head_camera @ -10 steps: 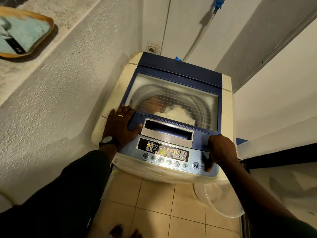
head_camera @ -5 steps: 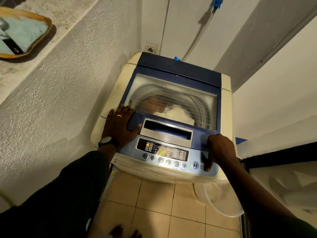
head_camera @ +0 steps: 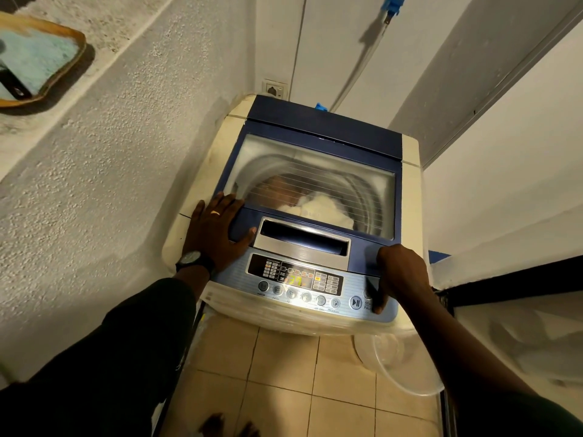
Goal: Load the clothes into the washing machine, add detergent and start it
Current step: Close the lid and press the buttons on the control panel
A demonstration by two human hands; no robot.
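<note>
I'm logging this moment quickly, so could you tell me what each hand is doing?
Left hand: open, flat on the washing machine lid, holding nothing.
Right hand: fingers curled, fingertip on the control panel, holding nothing.

Blue-and-grey control panel [head_camera: 315, 285] of the cream top-loading washing machine [head_camera: 410, 190] — "PROGRAM" under its buttons, "STA…/PAU…" partly hidden, lit display digits unreadable.

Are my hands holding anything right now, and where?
Nothing is held. The left hand lies flat on the washing machine lid; the right hand rests at the control panel, thumb by the start button.
</note>
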